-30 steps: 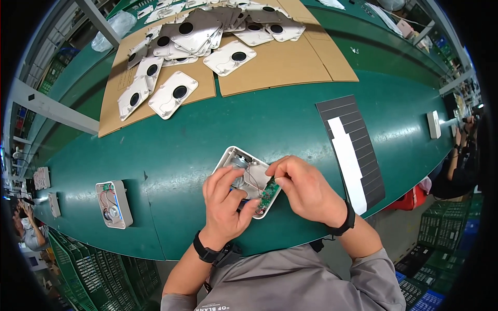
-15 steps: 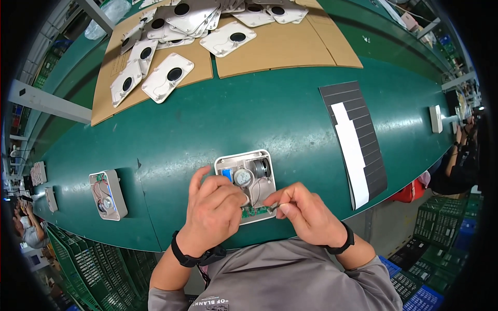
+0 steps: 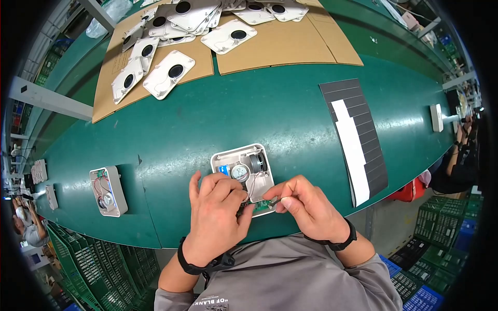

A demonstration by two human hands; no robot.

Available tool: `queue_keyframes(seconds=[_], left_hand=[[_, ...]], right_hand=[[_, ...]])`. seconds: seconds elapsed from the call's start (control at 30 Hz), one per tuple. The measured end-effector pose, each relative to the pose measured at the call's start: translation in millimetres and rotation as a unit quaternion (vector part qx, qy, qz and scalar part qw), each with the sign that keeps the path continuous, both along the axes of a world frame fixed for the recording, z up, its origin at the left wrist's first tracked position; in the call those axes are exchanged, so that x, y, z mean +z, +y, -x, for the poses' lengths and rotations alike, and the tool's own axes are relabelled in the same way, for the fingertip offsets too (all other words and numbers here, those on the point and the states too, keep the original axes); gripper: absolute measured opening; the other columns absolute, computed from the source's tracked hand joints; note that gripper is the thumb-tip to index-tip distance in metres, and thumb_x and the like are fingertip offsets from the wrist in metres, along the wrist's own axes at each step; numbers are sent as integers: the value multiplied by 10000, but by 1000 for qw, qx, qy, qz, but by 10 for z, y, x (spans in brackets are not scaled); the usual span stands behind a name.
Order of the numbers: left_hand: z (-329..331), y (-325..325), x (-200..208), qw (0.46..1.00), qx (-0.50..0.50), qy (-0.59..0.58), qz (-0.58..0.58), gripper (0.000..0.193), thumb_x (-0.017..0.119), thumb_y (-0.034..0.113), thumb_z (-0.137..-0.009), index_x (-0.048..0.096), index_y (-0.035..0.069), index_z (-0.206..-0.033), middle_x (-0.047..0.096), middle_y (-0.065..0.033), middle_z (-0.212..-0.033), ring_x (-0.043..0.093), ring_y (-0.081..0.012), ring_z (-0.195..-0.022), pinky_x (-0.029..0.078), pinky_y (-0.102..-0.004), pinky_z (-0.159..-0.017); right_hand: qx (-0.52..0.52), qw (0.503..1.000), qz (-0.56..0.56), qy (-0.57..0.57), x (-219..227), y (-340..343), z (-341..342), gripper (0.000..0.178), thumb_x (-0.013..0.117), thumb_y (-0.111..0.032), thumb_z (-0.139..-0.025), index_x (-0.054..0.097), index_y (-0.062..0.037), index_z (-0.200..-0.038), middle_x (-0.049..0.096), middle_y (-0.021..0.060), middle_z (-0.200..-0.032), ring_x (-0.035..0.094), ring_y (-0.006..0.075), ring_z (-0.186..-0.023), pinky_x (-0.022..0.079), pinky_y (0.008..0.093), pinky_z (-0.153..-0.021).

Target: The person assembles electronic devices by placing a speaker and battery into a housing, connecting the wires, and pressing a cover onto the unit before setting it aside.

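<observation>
In front of me on the green table lies an open white plastic housing. Inside are a round metal motor-like part, a black cylindrical part, a blue piece, thin wires and a green circuit board at the near end. My left hand covers the housing's near left corner, fingers curled and thumb at the board; what its fingertips grip, if anything, is hidden. From the right, my right hand pinches a small dark piece between thumb and forefinger over the board's right end.
White cover plates with black round discs lie on cardboard at the back. To the right is a black strip sheet with a white backing. Another open housing stands to the left. Green crates are below the table edge.
My left hand has shifted slightly right and lower, its thumb now extended by the board. The housing sits slightly farther up and left in view. My right hand keeps its pinch.
</observation>
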State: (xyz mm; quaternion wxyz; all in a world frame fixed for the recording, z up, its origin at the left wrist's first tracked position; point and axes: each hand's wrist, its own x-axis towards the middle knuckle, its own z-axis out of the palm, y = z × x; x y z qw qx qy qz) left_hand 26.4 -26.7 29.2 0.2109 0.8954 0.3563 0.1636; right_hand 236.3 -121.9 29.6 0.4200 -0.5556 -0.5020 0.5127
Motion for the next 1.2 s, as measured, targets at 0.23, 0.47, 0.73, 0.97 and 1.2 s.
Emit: queue_keyframes(seconds=[0.23,0.47,0.73,0.97,1.2], left_hand=[[57,-46,-169,990,18,-125,67,193,836,95,-792,677,59,-895,678,-34,-1081,595,-287,-1143,295,-659,-1124],[38,-67,-276,986,29,-150,62,217,803,52,-799,635,54,-935,671,-65,-1118,598,-312,-1143,299,-627,-1133],[31,-71,-164,990,3,-121,65,210,804,34,-780,639,54,-909,662,-76,-1141,590,-323,-1164,306,-618,-1134],[56,-20,-153,990,-18,-118,77,230,835,39,-753,648,55,-886,661,-84,-1140,587,-330,-1174,338,-599,-1120],[-46,-122,-340,977,25,-195,84,248,868,60,-735,661,63,-871,662,-56,-1157,578,-298,-1146,346,-579,-1077]], right_hand=[[21,973,-187,-131,53,291,85,100,560,32,-1005,474,-10,-1032,677,182,-1024,708,303,-974,559,388,-771],[76,963,-207,-157,26,357,111,188,597,103,-932,473,-5,-1023,651,181,-971,699,382,-984,552,458,-762],[130,964,-112,-204,214,440,51,179,593,94,-931,464,8,-1022,652,161,-941,688,376,-881,544,446,-744],[106,978,-97,-151,155,430,-5,157,579,69,-964,464,16,-1056,688,178,-999,685,371,-794,542,425,-692],[112,979,-97,-140,164,354,29,153,569,52,-993,471,22,-1105,697,188,-1030,692,372,-809,554,422,-701]])
